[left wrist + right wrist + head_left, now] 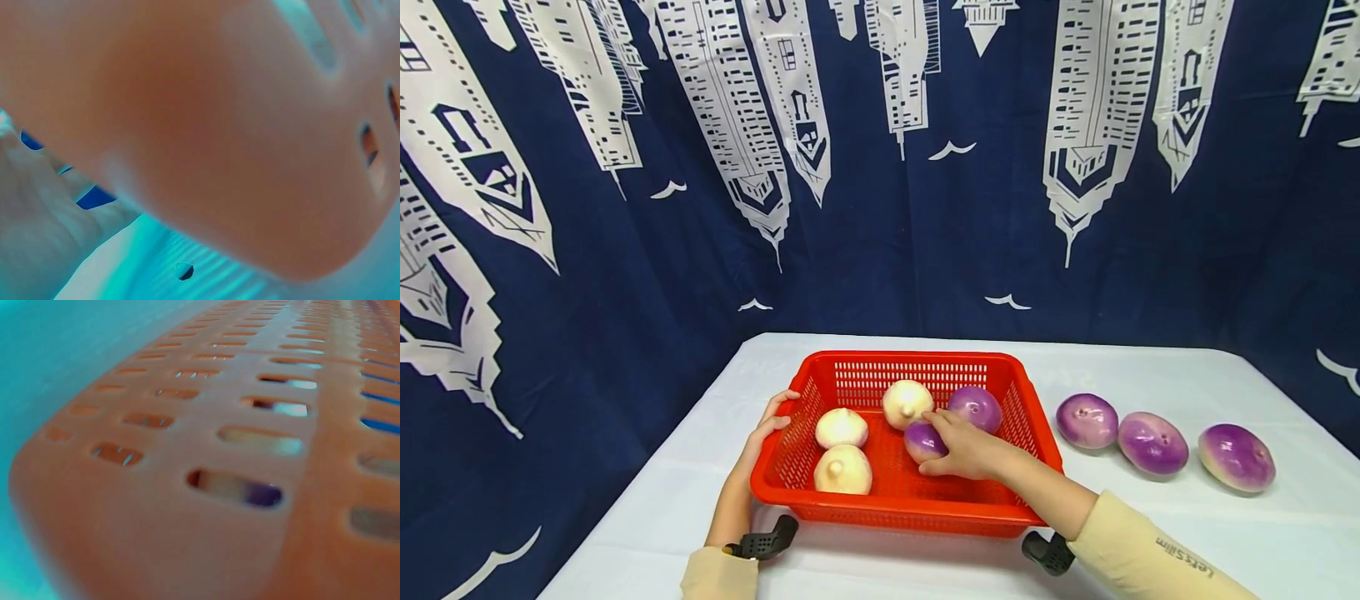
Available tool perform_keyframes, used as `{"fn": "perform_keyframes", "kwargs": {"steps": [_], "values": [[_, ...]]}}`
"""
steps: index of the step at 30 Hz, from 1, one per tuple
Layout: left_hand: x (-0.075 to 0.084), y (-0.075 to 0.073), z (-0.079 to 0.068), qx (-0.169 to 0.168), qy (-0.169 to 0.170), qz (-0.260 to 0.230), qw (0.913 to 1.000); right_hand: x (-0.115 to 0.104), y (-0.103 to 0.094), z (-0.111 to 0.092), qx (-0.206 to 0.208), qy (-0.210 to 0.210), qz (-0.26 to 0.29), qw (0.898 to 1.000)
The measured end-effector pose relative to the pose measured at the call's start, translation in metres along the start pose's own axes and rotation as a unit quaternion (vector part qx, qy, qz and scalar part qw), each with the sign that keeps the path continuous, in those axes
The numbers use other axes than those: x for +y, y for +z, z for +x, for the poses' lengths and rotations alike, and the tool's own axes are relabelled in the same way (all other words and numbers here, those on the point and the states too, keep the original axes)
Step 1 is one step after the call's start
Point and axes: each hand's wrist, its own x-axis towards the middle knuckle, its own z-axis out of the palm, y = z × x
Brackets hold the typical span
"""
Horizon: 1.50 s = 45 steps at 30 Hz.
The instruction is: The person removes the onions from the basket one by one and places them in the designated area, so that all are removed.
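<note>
A red plastic basket (910, 510) stands on the table. My right hand (966, 448) reaches over its right side and grips a purple turnip (922, 442) inside, fingers on top and thumb at the near side. Another purple turnip (976, 408) lies just behind that hand. Three pale turnips sit farther left: one at the back (907, 404), one at the left (841, 428) and one near the front (843, 471). My left hand (766, 425) touches the basket's left rim from outside with its fingers extended; the left wrist view shows that hand (44, 219) partly hidden behind the basket wall (206, 144).
Three purple turnips rest on the white table (1150, 542) right of the basket: a near one (1087, 421), a middle one (1153, 443) and a far-right one (1237, 457). A dark blue curtain (880, 250) hangs behind. Slotted basket wall (156, 531) fills much of the right wrist view.
</note>
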Motion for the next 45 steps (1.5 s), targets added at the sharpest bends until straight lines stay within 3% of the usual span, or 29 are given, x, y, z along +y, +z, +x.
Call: {"fn": "perform_keyframes", "kwargs": {"steps": [11, 17, 22, 28, 33, 40, 45], "values": [[-0.001, 0.003, -0.002, -0.016, 0.015, -0.009, 0.9997, 0.003, 0.001, -0.001, -0.012, -0.007, 0.008, 1.0], [0.003, 0.009, -0.005, 0.018, -0.041, 0.006, 0.999, 0.006, 0.002, -0.001, -0.021, -0.004, 0.006, 1.0], [0.004, 0.011, -0.006, 0.036, -0.062, -0.002, 0.9974, 0.008, 0.003, 0.0, -0.026, -0.025, 0.006, 0.999], [0.005, 0.008, -0.004, 0.019, -0.045, 0.001, 0.9988, 0.008, 0.002, 0.001, -0.023, -0.084, 0.001, 0.996], [0.006, 0.005, -0.001, 0.004, -0.02, 0.002, 0.9998, 0.008, 0.001, 0.002, -0.027, -0.098, -0.015, 0.995], [0.008, 0.005, -0.004, 0.021, -0.036, 0.005, 0.9991, 0.005, 0.003, 0.0, -0.089, -0.111, 0.009, 0.99], [0.009, 0.006, -0.004, 0.016, -0.035, -0.004, 0.9993, 0.005, 0.003, 0.001, -0.093, -0.121, 0.015, 0.988]]}}
